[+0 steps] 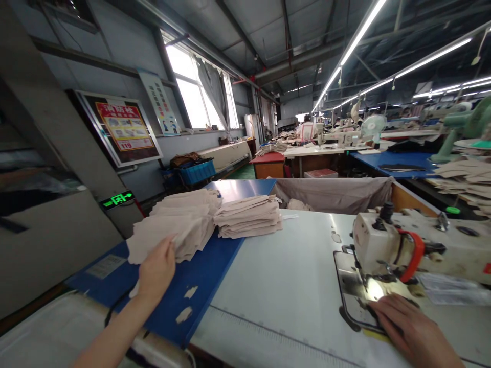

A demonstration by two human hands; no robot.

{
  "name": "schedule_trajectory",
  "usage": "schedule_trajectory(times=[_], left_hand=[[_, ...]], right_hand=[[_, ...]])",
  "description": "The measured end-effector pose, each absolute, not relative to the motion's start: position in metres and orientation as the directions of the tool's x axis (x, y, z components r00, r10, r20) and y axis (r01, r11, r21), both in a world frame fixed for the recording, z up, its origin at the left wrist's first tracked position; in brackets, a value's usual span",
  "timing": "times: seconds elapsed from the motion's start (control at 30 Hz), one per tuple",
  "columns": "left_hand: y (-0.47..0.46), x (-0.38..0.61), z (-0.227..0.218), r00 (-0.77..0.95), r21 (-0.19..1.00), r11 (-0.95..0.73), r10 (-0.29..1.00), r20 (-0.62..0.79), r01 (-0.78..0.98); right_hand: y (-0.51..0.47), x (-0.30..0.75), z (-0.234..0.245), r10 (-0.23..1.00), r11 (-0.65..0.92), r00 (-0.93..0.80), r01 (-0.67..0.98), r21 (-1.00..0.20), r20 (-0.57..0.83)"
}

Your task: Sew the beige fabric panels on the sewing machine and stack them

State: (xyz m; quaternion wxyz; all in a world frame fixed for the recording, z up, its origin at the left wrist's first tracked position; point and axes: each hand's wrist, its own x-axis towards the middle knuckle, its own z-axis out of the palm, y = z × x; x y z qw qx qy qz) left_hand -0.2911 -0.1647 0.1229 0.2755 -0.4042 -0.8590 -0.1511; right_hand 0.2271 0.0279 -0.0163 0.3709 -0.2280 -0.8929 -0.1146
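Observation:
My left hand (156, 270) reaches out over the blue side board (192, 286) and grips the near edge of a fanned stack of beige fabric pieces (172, 227). A second, neater stack of the same beige pieces (248, 216) lies just to its right. My right hand (412, 329) rests flat, fingers together, on the metal plate (351, 286) under the head of the white sewing machine (406, 245); I see nothing in this hand. The machine's lamp lights the needle area beside my fingertips.
The grey-white sewing table (291, 286) spreads between the two hands. Behind it hangs a beige cloth catch bin (333, 193). Further rows of sewing tables, a green fan (460, 133) and more fabric piles (466, 174) stand at the right. A wall with posters runs along the left.

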Motion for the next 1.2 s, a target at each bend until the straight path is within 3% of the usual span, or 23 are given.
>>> schedule_trajectory(times=[0.1,0.2,0.27,0.33,0.47,0.6,0.67,0.87,1.0,1.2], left_hand=[[-0.161,-0.240,0.109,-0.251,-0.099,0.353,0.810,0.530,0.930],[-0.145,-0.167,0.071,0.009,-0.143,0.033,0.959,0.282,0.989],[-0.130,-0.116,0.046,0.074,-0.126,-0.053,0.984,0.164,0.991],[-0.117,-0.072,0.030,0.146,-0.135,-0.127,0.980,0.136,0.983],[-0.097,-0.028,0.029,0.225,-0.074,-0.215,0.957,0.182,0.974],[-0.079,-0.043,0.025,0.257,0.094,-0.301,0.912,0.321,0.949],[-0.070,-0.057,0.013,0.251,0.105,-0.305,0.901,0.355,0.947],[-0.056,-0.055,-0.009,0.323,-0.008,-0.325,0.936,0.139,0.946],[-0.049,-0.030,0.003,0.333,-0.014,-0.333,0.941,0.068,0.943],[-0.042,-0.018,0.007,0.314,0.002,-0.314,0.949,0.024,0.949]], right_hand=[[0.028,0.226,-0.018,0.342,0.875,-0.612,0.484,-0.004,0.713],[0.027,0.225,-0.016,0.396,0.872,-0.610,0.484,-0.073,0.686],[0.024,0.222,-0.011,0.450,0.859,-0.615,0.496,-0.125,0.648],[0.020,0.219,-0.004,0.495,0.843,-0.624,0.514,-0.160,0.605],[0.016,0.213,0.008,0.566,0.805,-0.639,0.564,-0.182,0.521],[0.011,0.224,0.014,0.551,0.822,-0.694,0.547,-0.158,0.463],[0.011,0.240,0.018,0.582,0.802,-0.683,0.571,-0.175,0.441],[0.048,0.301,0.025,0.872,0.437,-0.334,0.861,-0.261,0.359],[0.075,0.317,0.023,0.915,0.331,-0.246,0.911,-0.247,0.320],[0.082,0.313,0.020,0.935,0.299,-0.239,0.929,-0.217,0.263]])
